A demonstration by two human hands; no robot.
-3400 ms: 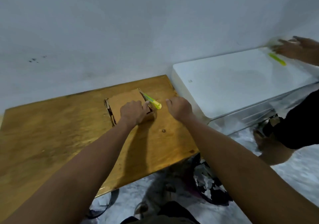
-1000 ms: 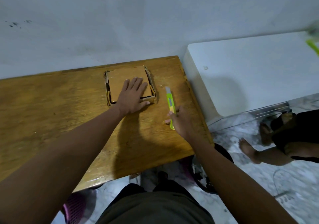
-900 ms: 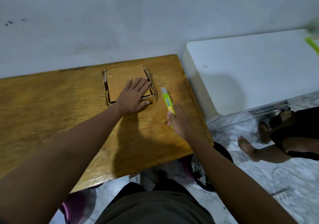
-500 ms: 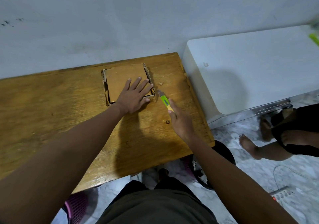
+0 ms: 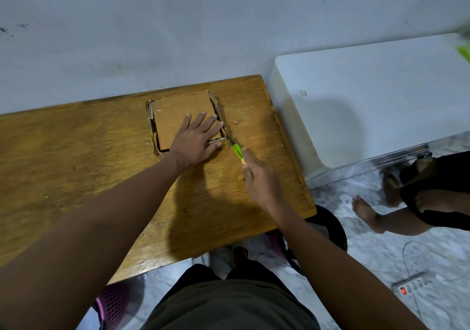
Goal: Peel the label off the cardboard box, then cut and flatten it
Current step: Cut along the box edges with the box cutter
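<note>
One cardboard box [image 5: 178, 118] lies squashed low on the wooden surface [image 5: 76, 151], near its far edge and close to the wall [image 5: 178, 24]. Its brown top panel faces up, and the side walls splay outward along the left and right edges. Your left hand [image 5: 197, 140] presses flat on the near right part of that panel, fingers spread wide and holding nothing, the thumb reaching past the near edge of the box. Your right hand [image 5: 259, 177] is wrapped around the rear end of a green and yellow knife [image 5: 237, 151], index finger stretched along its back. The front of the knife points up and left, and its tip sits at the near right corner of the box, just beside your left thumb. A small crumb of cardboard [image 5: 235, 121] rests on the surface to the right of the box. Beyond the right end of the surface stands a white cabinet [image 5: 368, 95], touching or nearly touching it. Below it, on the marble floor [image 5: 381, 253], you can see another person's bare foot [image 5: 367, 214] and a power strip [image 5: 412, 282].
</note>
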